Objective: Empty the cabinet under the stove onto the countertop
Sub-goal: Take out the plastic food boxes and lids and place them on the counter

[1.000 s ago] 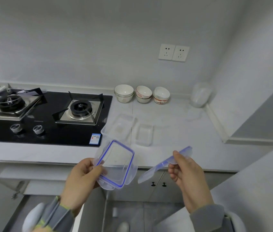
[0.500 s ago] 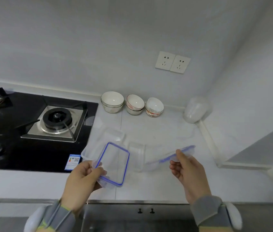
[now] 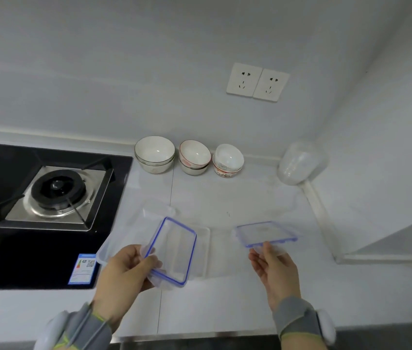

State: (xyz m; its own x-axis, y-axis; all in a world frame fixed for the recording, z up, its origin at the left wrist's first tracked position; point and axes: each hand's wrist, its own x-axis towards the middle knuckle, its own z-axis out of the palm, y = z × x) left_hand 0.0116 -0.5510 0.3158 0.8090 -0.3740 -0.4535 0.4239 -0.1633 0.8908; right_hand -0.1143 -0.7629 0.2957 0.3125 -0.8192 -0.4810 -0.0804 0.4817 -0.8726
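My left hand (image 3: 126,269) grips a clear lid with a blue seal (image 3: 172,251) by its near left edge, held tilted over the white countertop (image 3: 225,304). My right hand (image 3: 273,269) pinches the near edge of a second clear blue-rimmed lid (image 3: 265,233), which lies almost flat just above the counter to the right. Beneath the left lid two clear plastic containers rest on the counter, a larger one (image 3: 129,231) on the left and a smaller one (image 3: 203,251) beside it. The cabinet under the stove is out of view.
A black gas hob (image 3: 48,195) fills the left side. Three stacks of bowls (image 3: 189,157) line the back wall. A clear plastic jar (image 3: 298,162) lies in the right corner. A raised ledge (image 3: 321,218) bounds the counter on the right.
The view rose from the cabinet front to the countertop. Both hands moved forward over the counter, and the right-hand lid turned from steeply tilted to almost flat.
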